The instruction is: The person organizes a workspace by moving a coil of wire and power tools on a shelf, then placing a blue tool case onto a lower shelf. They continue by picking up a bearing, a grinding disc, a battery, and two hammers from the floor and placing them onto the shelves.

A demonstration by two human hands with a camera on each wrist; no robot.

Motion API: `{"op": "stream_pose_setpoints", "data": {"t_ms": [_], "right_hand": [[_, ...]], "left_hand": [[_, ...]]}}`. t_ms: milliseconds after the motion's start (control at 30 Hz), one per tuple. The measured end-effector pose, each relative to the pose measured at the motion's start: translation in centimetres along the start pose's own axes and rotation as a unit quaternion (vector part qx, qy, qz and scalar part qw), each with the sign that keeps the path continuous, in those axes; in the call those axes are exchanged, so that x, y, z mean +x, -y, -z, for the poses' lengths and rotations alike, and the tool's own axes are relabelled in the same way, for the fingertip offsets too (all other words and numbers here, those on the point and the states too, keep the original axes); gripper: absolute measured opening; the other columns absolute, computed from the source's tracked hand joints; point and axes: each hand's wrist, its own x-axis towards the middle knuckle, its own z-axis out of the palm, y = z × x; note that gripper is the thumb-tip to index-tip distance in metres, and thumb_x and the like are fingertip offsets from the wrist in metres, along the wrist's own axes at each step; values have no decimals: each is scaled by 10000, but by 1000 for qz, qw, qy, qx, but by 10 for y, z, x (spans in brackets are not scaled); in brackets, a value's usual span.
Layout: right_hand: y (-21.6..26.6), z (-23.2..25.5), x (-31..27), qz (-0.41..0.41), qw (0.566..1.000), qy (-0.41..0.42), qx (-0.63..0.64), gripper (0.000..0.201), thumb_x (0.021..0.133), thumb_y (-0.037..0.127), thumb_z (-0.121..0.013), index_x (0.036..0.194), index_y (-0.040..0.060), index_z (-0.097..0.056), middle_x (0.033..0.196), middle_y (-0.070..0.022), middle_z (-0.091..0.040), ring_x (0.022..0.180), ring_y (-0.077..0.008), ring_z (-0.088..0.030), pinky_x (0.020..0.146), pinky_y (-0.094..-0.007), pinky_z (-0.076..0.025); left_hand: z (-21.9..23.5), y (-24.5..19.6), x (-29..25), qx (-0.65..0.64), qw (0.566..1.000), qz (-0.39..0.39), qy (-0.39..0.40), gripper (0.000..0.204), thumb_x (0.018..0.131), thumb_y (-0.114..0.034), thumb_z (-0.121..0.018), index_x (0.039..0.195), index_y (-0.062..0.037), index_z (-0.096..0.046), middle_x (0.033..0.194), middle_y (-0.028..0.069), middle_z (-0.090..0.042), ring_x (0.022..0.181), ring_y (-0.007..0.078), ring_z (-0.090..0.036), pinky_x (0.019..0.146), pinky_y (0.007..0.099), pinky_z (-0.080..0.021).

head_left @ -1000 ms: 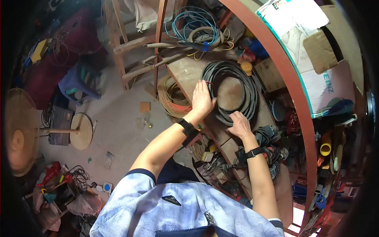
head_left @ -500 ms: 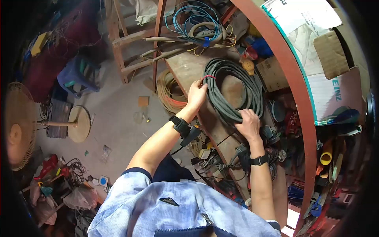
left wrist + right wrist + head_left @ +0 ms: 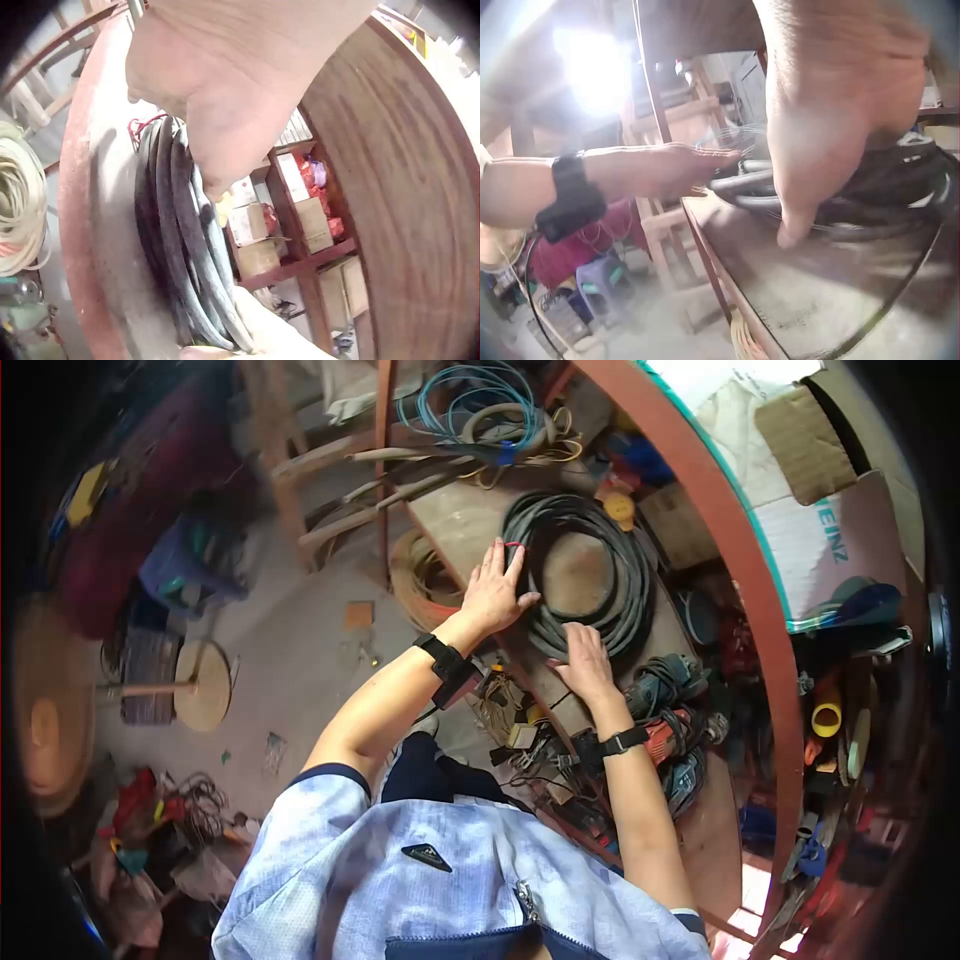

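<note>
A thick coil of dark cable [image 3: 635, 585] lies on a wooden bench top [image 3: 450, 525], with a red tie [image 3: 514, 544] round its left side. My left hand [image 3: 492, 595] rests with spread, extended fingers at the coil's left edge, by the tie. At the coil's lower edge is my right hand [image 3: 588, 665], its fingers extended against the cable and thumb apart. The left wrist view shows the cable strands [image 3: 184, 232] between my two hands. In the right wrist view, my right hand [image 3: 832, 127] covers part of the coil.
Blue cable loops [image 3: 480, 405] and wooden poles lie past the bench's far end. Power tools [image 3: 665, 735] stand near my right forearm. A red-brown frame edge [image 3: 745, 560] and a cardboard box [image 3: 825, 550] are at the right. Pale cable [image 3: 415, 580] sits left of the bench.
My left fingers, bent at the tie half a second ago, are now spread. My right hand has loosened from the coil's lower edge, and its fingers are straighter.
</note>
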Motion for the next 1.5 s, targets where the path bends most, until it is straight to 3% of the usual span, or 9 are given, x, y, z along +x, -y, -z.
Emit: {"op": "stream_pose_setpoints", "data": {"t_ms": [167,233,300,433,633,700,1000,1300,1500], "right_hand": [[43,42,-45,94,993,-67,18,567,649,118,-663,1157,9,-437,1161,-149,-460,1090,-307,-392,922,-389,-310],[38,30,-82,83,988,-76,103,344,698,29,-598,1034,-8,-534,1006,-142,-559,950,-286,-505,821,-361,-393],[11,1,-128,-72,981,49,172,252,703,32,-596,952,5,-575,931,-133,-584,887,-271,-532,792,-362,-404],[38,-9,-178,166,984,53,30,134,720,47,-580,848,10,-587,870,-103,-584,877,-266,-522,782,-349,-410],[73,-18,-230,203,978,-42,39,117,718,22,-565,831,-1,-582,872,-113,-581,871,-286,-514,777,-346,-410],[81,-24,-246,182,980,7,84,112,726,25,-559,834,0,-580,864,-124,-581,835,-280,-532,743,-339,-423],[145,-34,-250,220,968,117,14,155,737,132,-594,860,37,-602,788,-117,-605,732,-268,-581,652,-344,-459],[320,-73,-197,234,921,289,-116,294,705,217,-588,945,49,-605,823,-143,-619,786,-279,-598,691,-348,-462],[425,-139,-160,268,905,331,6,306,722,236,-562,952,39,-603,833,-170,-612,820,-301,-585,703,-354,-452]], "left_hand": [[80,23,-113,-167,985,-46,5,489,767,-256,-574,1192,-71,-420,1155,157,-480,1027,309,-480,847,367,-409],[85,55,-179,-129,988,81,32,319,797,-291,-529,1016,-60,-562,927,141,-587,871,311,-545,748,376,-441],[90,81,-252,-114,980,161,26,288,801,-311,-516,860,-48,-618,831,134,-604,792,306,-563,692,378,-448],[95,97,-399,-92,940,325,-33,307,806,-304,-500,729,-33,-621,755,143,-600,726,310,-563,636,382,-440],[84,68,-572,-59,899,423,-98,255,793,-250,-505,894,-43,-614,867,144,-608,806,300,-575,703,366,-455],[91,53,-606,-37,889,456,-18,295,771,-235,-529,1002,-59,-582,930,139,-605,859,296,-571,751,362,-452],[126,49,-718,-53,827,553,-83,343,738,-240,-567,1035,-70,-561,961,150,-593,888,305,-559,765,377,-446],[161,96,-825,-86,788,592,-148,342,729,-246,-580,1025,-78,-553,940,169,-582,897,325,-541,767,403,-433],[225,120,-896,-40,743,621,-247,306,736,-226,-584,999,-75,-551,925,171,-582,886,322,-542,745,404,-436]]}}
